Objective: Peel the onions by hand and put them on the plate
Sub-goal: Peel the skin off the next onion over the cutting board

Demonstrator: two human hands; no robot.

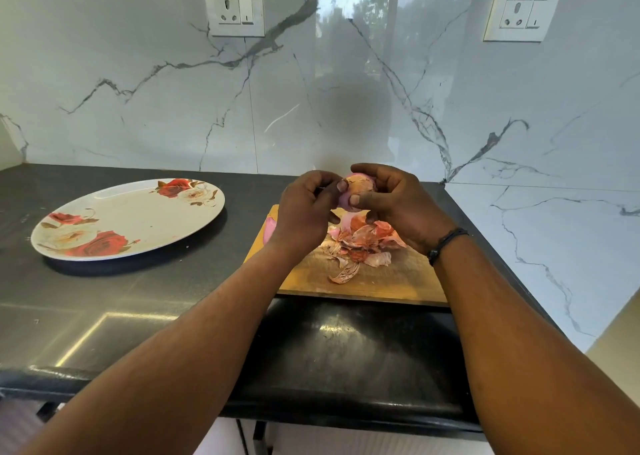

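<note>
Onion (pixel 358 186) gripped by both hands | peels (pixel 360 247) on board (pixel 398 278)

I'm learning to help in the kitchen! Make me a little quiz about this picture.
1. True or false: the plate already holds a peeled onion.
2. What lies under the pile of peels? A) cutting board B) plate C) bare counter
3. Which hands hold the onion?

Key:
1. False, nothing lies on the plate.
2. A, the cutting board.
3. Both: the right hand grips it and the left hand pinches at its skin.
</note>
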